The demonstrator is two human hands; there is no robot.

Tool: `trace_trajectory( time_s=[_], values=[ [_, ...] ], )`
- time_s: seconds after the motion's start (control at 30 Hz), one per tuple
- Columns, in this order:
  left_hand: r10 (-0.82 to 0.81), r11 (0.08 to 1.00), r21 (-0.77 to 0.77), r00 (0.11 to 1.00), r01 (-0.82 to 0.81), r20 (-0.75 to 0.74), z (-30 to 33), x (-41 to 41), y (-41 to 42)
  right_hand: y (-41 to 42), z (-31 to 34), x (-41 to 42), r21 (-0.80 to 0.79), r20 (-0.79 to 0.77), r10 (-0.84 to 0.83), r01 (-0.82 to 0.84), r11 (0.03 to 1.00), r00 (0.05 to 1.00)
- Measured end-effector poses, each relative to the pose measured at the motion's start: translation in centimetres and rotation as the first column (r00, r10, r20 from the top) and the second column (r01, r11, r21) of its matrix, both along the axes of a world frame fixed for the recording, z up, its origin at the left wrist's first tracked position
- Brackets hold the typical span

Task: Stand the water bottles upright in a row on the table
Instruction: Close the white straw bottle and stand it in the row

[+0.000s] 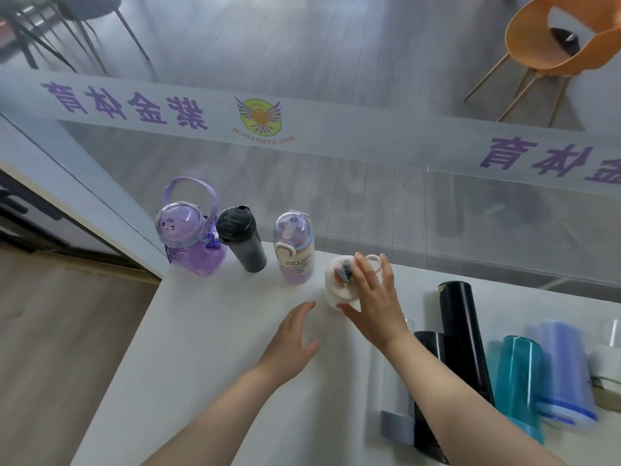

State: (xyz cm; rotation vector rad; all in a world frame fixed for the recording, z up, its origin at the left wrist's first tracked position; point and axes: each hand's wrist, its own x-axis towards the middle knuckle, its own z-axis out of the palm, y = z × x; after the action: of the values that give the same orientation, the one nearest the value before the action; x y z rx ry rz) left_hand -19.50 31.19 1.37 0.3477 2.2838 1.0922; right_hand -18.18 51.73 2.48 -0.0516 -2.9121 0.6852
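A white worktop (208, 331) is carrying a line of upright bottles along its far edge, against a glass partition (369, 203). Taking the white bottle (337, 287) as the landmark: it is standing upright at the right end of the line, with a ring handle (373, 262) showing at its far side. The right hand (376, 297) is resting over its lid, fingers (364, 269) spread across the top and thumb lying against the near side, so the grip is looking loose rather than tight. Just left of the white bottle, a lilac cartoon bottle (295, 250) is standing upright; further left a black shaker bottle (242, 242) is standing, and beyond that a purple jug with a strap handle (190, 230) is sitting at the corner. The left hand (295, 334) is hovering over the worktop near and to the left of the white bottle, fingers apart, gripping nothing. To the right and nearer than the white bottle, several bottles are lying on their sides close together: a grey bottle (396, 405), a tall black flask (462, 331), a teal bottle (519, 378), a blue-capped clear bottle (561, 371) and a white-and-clear bottle (608, 361) at the frame edge
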Motion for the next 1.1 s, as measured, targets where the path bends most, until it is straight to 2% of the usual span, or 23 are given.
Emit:
trace_trajectory(
  time_s=[0.1,0.2,0.27,0.47,0.6,0.93,1.1],
  values=[
    [-0.124,0.968,-0.231,0.988,0.100,-0.093,-1.5,-0.5,-1.9,0.3,0.0,-1.8,-0.039,-0.005,-0.013,0.012,0.999,1.000],
    [-0.265,0.833,-0.530,0.955,0.158,-0.132,-2.8,-0.6,-3.5,0.3,-0.1,-2.8,-0.045,-0.017,-0.032,0.032,0.998,0.999],
    [-0.296,0.782,-0.596,0.951,0.185,-0.093,-3.4,-0.4,-4.0,0.3,-0.2,-3.2,-0.058,-0.009,-0.043,0.043,0.997,0.999],
    [-0.357,0.732,-0.644,0.930,0.220,-0.088,-3.8,0.3,-4.2,0.4,-0.6,-3.7,-0.052,0.003,-0.058,0.058,0.997,0.998],
    [-0.367,0.733,-0.642,0.925,0.223,-0.098,-4.0,0.5,-4.4,0.4,-0.4,-3.6,-0.112,-0.007,-0.098,0.096,0.989,0.995],
    [-0.373,0.730,-0.645,0.922,0.226,-0.099,-4.0,0.6,-4.4,0.2,-0.1,-3.1,-0.101,0.049,-0.141,0.145,0.984,0.989],
    [-0.378,0.738,-0.631,0.921,0.240,-0.092,-3.9,1.5,-4.0,0.9,0.3,-2.6,-0.017,0.111,-0.140,0.143,0.990,0.984]
  ],
)
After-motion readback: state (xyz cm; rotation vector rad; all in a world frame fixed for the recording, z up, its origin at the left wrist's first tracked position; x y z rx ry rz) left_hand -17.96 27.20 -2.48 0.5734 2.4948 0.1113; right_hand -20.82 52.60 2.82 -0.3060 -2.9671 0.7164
